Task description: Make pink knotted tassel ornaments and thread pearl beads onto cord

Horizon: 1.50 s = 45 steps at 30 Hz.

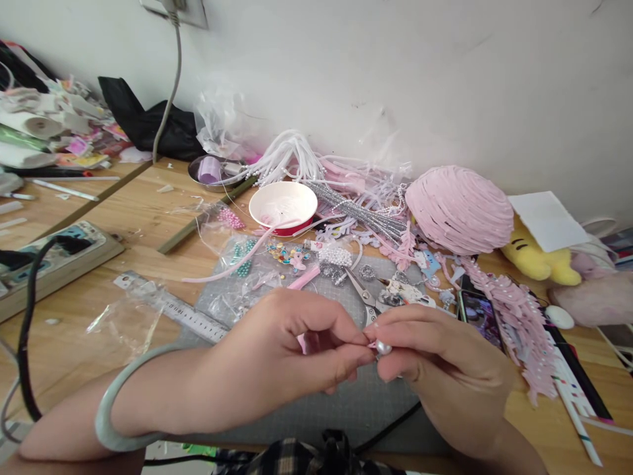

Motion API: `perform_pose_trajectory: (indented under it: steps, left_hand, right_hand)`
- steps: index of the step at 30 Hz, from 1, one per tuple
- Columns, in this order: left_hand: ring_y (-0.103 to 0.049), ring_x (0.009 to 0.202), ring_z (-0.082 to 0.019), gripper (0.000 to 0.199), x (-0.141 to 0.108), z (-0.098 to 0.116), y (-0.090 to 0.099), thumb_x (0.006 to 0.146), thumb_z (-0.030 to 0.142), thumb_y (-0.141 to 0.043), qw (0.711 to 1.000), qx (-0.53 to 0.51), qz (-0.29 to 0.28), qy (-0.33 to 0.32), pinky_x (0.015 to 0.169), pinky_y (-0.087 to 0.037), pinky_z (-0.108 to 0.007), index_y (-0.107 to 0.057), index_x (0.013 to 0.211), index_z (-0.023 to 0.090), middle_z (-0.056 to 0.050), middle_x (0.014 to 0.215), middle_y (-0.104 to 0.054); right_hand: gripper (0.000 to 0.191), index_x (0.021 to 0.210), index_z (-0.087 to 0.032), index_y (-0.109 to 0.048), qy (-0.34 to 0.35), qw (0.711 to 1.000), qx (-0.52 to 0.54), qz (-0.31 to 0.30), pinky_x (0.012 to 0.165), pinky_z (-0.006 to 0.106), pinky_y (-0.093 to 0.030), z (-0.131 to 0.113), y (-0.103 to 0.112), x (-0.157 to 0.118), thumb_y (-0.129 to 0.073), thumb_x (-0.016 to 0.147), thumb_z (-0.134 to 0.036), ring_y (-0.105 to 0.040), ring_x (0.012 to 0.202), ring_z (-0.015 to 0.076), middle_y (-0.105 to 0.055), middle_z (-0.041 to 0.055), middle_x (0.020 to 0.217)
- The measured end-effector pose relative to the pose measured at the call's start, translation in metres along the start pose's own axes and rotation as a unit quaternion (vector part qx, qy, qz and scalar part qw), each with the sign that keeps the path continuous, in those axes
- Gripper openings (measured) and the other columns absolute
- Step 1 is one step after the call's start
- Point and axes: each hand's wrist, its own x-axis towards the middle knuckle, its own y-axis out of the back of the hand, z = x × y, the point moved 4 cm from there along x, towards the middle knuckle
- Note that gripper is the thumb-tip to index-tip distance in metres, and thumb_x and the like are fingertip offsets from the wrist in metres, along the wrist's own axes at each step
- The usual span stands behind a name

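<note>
My left hand (309,346), with a pale green bangle (105,402) on its wrist, is closed in a pinch at the middle of the view. Just a sliver of something pink shows at its fingertips; the rest is hidden. Facing it, my right hand (445,353) pinches a shiny white pearl bead (383,347) between thumb and fingers. The fingertips of both hands nearly meet above the grey cutting mat (341,415). Right behind them lie scissors (366,295), partly covered by the hands.
A metal ruler (173,309) lies left of the mat. Behind are a red-and-white bowl (283,206), white beads (336,255), silver pipe cleaners (361,211) and a large pink ribbed ball (459,210). A phone (479,318) lies right; a power strip (64,254) stands left.
</note>
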Motion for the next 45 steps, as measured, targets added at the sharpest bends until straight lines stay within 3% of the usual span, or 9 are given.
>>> perform_pose_trajectory:
  steps: [6,13,19,24,31,38,45]
  left_hand:
    - [-0.055,0.046,-0.009,0.019,0.002,-0.003,0.001,0.079,0.026,-0.061,1.000,-0.001,0.001,0.003,0.044,-0.042,-0.016,-0.067,0.062,0.018,0.002,0.052,-0.062]
    - [-0.060,0.048,-0.011,0.017,0.002,-0.006,0.000,0.079,0.027,-0.061,0.999,-0.031,-0.003,0.023,0.046,-0.046,-0.017,-0.067,0.066,0.018,0.001,0.058,-0.067]
    - [-0.060,0.046,-0.011,0.019,0.004,-0.011,0.000,0.078,0.029,-0.063,0.997,-0.063,0.007,0.034,0.045,-0.047,-0.018,-0.065,0.063,0.018,0.000,0.055,-0.067]
    - [-0.061,0.047,-0.012,0.017,0.004,-0.013,-0.001,0.078,0.029,-0.061,0.993,-0.096,0.006,0.069,0.043,-0.046,-0.018,-0.064,0.065,0.017,-0.001,0.057,-0.068]
    - [-0.060,0.047,-0.011,0.015,0.006,-0.015,-0.005,0.077,0.028,-0.064,0.986,-0.151,-0.003,0.067,0.042,-0.044,-0.017,-0.058,0.069,0.017,0.000,0.058,-0.066]
    - [-0.060,0.045,-0.010,0.016,0.005,-0.014,-0.004,0.074,0.024,-0.068,0.982,-0.179,0.030,0.059,0.042,-0.045,-0.017,-0.053,0.076,0.019,0.003,0.058,-0.064]
    - [-0.065,0.049,-0.015,0.012,0.010,-0.017,-0.005,0.077,0.020,-0.065,0.975,-0.216,0.010,0.054,0.046,-0.049,-0.021,-0.052,0.079,0.019,0.002,0.058,-0.067]
  right_hand:
    - [0.037,0.105,-0.030,-0.069,0.020,0.999,-0.032,-0.003,0.065,0.021,-0.055,-0.003,0.001,0.003,-0.072,0.072,-0.013,-0.066,0.072,0.0127,-0.072,0.0004,0.086]
    - [0.028,0.100,-0.030,-0.071,-0.011,1.000,0.008,0.006,0.054,0.020,-0.051,0.003,-0.001,0.006,-0.068,0.076,-0.015,-0.059,0.064,0.0104,-0.062,0.0007,0.077]
    - [0.036,0.109,-0.024,-0.068,0.009,1.000,-0.001,-0.023,0.061,0.021,-0.051,-0.001,-0.002,0.006,-0.058,0.080,-0.004,-0.058,0.074,0.0107,-0.060,0.0034,0.087]
    - [0.035,0.103,-0.026,-0.068,-0.018,1.000,-0.015,-0.019,0.064,0.021,-0.051,0.001,-0.001,0.005,-0.061,0.077,-0.003,-0.060,0.079,0.0115,-0.062,0.0018,0.090]
    - [0.029,0.092,-0.021,-0.067,-0.013,1.000,0.013,0.008,0.069,0.020,-0.051,0.002,-0.003,0.005,-0.063,0.073,0.000,-0.060,0.079,0.0103,-0.063,0.0014,0.087]
    - [0.027,0.091,-0.022,-0.067,-0.051,0.996,0.070,-0.002,0.071,0.019,-0.050,0.008,-0.004,0.007,-0.062,0.075,-0.001,-0.060,0.082,0.0099,-0.063,0.0011,0.088]
    - [0.023,0.091,-0.023,-0.070,-0.040,0.999,0.012,0.000,0.073,0.019,-0.050,0.011,-0.004,0.009,-0.062,0.078,-0.007,-0.061,0.083,0.0100,-0.064,0.0011,0.089]
